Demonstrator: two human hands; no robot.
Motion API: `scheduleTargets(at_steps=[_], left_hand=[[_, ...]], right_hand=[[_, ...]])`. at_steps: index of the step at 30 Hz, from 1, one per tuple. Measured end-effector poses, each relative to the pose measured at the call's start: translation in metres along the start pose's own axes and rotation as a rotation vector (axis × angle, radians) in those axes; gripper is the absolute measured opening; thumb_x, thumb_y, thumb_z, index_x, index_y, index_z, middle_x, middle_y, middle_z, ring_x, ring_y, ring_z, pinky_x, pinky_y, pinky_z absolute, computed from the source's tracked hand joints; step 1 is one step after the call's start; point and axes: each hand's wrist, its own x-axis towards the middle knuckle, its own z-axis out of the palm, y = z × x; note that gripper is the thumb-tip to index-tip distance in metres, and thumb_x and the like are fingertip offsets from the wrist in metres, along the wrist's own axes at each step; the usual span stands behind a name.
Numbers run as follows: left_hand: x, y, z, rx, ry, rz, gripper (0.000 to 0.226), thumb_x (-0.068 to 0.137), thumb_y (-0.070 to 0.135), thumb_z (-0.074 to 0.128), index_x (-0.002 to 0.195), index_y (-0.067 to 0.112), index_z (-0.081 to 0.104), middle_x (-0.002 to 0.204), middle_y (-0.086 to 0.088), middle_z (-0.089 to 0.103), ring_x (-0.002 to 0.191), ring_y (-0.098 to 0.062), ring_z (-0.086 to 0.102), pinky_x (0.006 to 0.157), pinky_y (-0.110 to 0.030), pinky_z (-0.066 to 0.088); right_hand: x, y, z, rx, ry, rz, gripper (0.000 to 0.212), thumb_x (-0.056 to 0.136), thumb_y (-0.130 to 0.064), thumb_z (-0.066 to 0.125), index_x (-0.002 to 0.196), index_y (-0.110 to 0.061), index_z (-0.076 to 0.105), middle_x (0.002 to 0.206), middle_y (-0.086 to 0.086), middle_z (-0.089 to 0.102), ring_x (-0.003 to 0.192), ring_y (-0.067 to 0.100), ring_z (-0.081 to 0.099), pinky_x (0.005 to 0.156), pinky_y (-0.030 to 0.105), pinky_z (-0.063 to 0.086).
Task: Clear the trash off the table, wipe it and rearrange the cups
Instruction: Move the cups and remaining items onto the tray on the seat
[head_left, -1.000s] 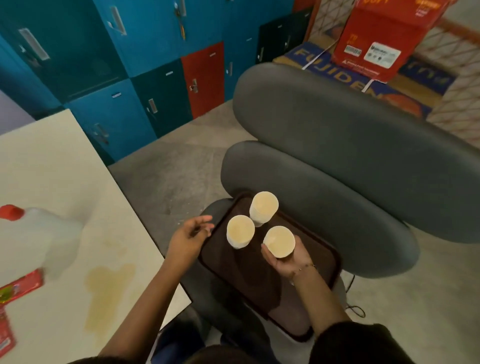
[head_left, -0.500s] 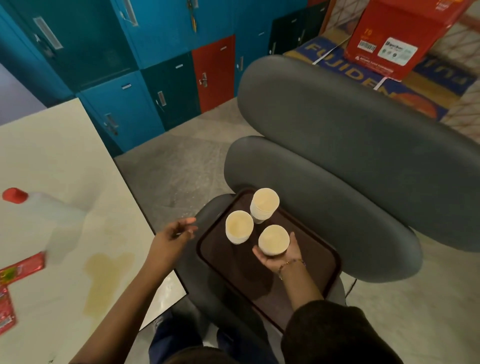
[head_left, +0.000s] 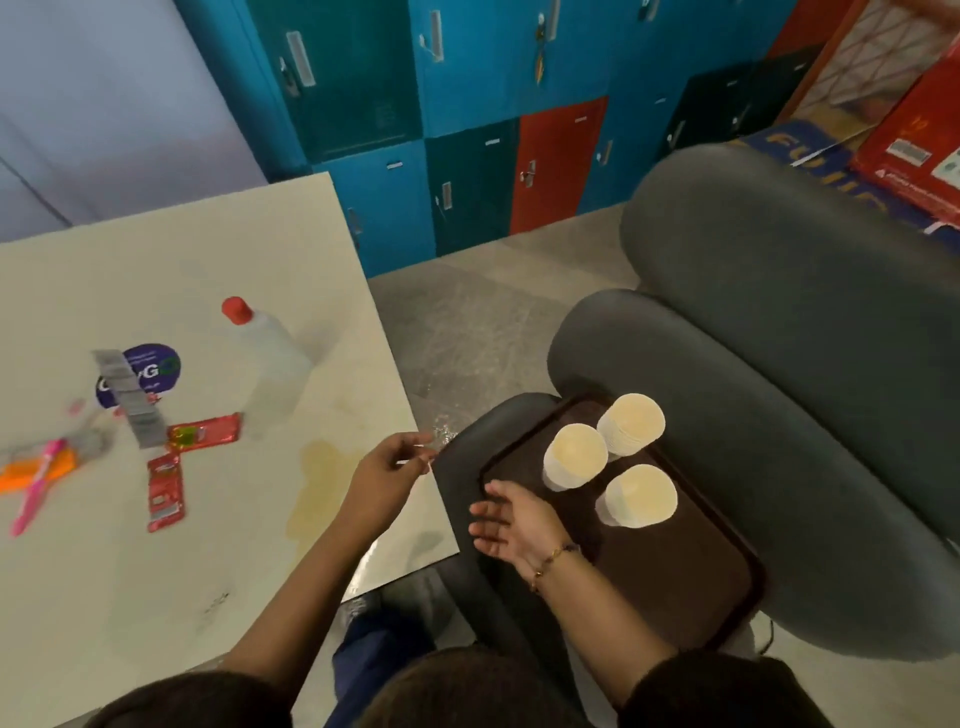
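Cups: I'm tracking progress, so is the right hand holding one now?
No, the right hand lies open, palm up, apart from the nearest cup on the tray.

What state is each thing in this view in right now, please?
Paper cups: upright on tray.
Tray: flat on chair.
Bottle: upright, capped.
Table: stained by spill, littered.
Red wrappers: lying flat on table.
Left hand: open, empty.
Right hand: open, palm up.

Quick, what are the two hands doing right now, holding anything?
Left hand: open, fingers loosely curled, nothing visibly held.
Right hand: open, palm up, empty, over the brown tray.
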Motion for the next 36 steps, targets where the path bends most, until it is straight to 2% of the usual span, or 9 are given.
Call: scheduleTargets(at_steps=[4, 11, 14, 19, 22, 27, 29, 32, 36], left_hand=[[-0.008, -0.025, -0.049, -0.051, 0.119, -0.050, 0.025, 0.091, 0.006, 0.050, 0.110, 0.018, 0.062, 0.100, -0.002, 0.067, 0.093, -0.016, 0.062, 0.071, -0.012, 0.043], [-0.024, -0.085, -0.144, -0.117, 0.303, -0.174, 0.023, 0.092, 0.016, 0.051, 0.113, 0.021, 0.061, 0.103, 0.001, 0.067, 0.087, -0.007, 0.062, 0.073, -0.016, 0.044], [-0.026, -0.109, -0.187, -0.161, 0.372, -0.214, 0.021, 0.092, 0.016, 0.052, 0.109, 0.024, 0.061, 0.100, 0.002, 0.067, 0.087, -0.008, 0.063, 0.071, -0.016, 0.044], [-0.020, -0.144, -0.242, -0.183, 0.437, -0.273, 0.017, 0.089, 0.014, 0.057, 0.100, 0.026, 0.060, 0.091, 0.005, 0.065, 0.084, -0.012, 0.063, 0.066, -0.014, 0.041], [-0.010, -0.164, -0.272, -0.140, 0.450, -0.306, 0.018, 0.090, 0.015, 0.055, 0.103, 0.025, 0.061, 0.097, 0.004, 0.065, 0.081, -0.004, 0.060, 0.065, -0.014, 0.039], [0.022, -0.183, -0.285, 0.061, 0.419, -0.379, 0.034, 0.088, 0.025, 0.056, 0.122, 0.020, 0.055, 0.120, -0.002, 0.061, 0.099, -0.017, 0.060, 0.083, -0.028, 0.047], [0.036, -0.183, -0.278, 0.166, 0.410, -0.383, 0.047, 0.086, 0.033, 0.059, 0.130, 0.020, 0.046, 0.125, -0.004, 0.057, 0.109, -0.021, 0.058, 0.089, -0.032, 0.046], [0.054, -0.185, -0.267, 0.373, 0.382, -0.344, 0.057, 0.082, 0.032, 0.061, 0.133, 0.018, 0.040, 0.123, -0.006, 0.054, 0.107, -0.024, 0.055, 0.086, -0.035, 0.046], [0.067, -0.198, -0.256, 0.546, 0.366, -0.313, 0.057, 0.084, 0.022, 0.057, 0.136, 0.018, 0.034, 0.121, -0.008, 0.051, 0.105, -0.027, 0.053, 0.084, -0.037, 0.046]], right_hand=[[-0.002, -0.006, 0.069, -0.441, -0.118, -0.218, 0.012, 0.096, -0.023, 0.047, 0.102, -0.014, 0.052, 0.080, 0.003, 0.062, 0.062, 0.015, 0.056, 0.057, 0.023, 0.044], [0.023, 0.009, 0.191, -0.857, -0.246, -0.412, 0.006, 0.090, -0.017, 0.055, 0.096, -0.016, 0.054, 0.088, -0.004, 0.060, 0.068, 0.013, 0.057, 0.063, 0.022, 0.044], [0.048, 0.023, 0.249, -1.021, -0.257, -0.557, 0.010, 0.087, -0.015, 0.061, 0.097, -0.016, 0.057, 0.104, 0.000, 0.059, 0.092, 0.015, 0.057, 0.081, 0.022, 0.043], [0.095, 0.038, 0.325, -1.406, -0.238, -0.733, 0.034, 0.084, -0.008, 0.062, 0.117, -0.010, 0.056, 0.129, 0.009, 0.046, 0.118, 0.024, 0.050, 0.104, 0.028, 0.040], [0.126, 0.046, 0.360, -1.591, -0.187, -0.814, 0.045, 0.083, -0.002, 0.056, 0.127, -0.009, 0.051, 0.136, 0.012, 0.041, 0.123, 0.029, 0.047, 0.106, 0.032, 0.038], [0.152, 0.056, 0.389, -1.984, 0.003, -0.811, 0.052, 0.086, -0.010, 0.054, 0.135, -0.020, 0.039, 0.133, 0.007, 0.045, 0.121, 0.028, 0.043, 0.098, 0.040, 0.037], [0.156, 0.059, 0.390, -2.024, 0.066, -0.810, 0.052, 0.086, -0.009, 0.052, 0.135, -0.019, 0.037, 0.130, 0.010, 0.046, 0.119, 0.029, 0.043, 0.099, 0.042, 0.036], [0.164, 0.060, 0.388, -2.021, 0.081, -0.766, 0.053, 0.081, -0.011, 0.056, 0.131, -0.015, 0.039, 0.125, 0.012, 0.049, 0.113, 0.032, 0.045, 0.093, 0.039, 0.040], [0.166, 0.049, 0.383, -1.808, 0.076, -0.728, 0.041, 0.079, -0.005, 0.057, 0.117, -0.010, 0.043, 0.115, 0.015, 0.053, 0.101, 0.033, 0.053, 0.083, 0.037, 0.045]])
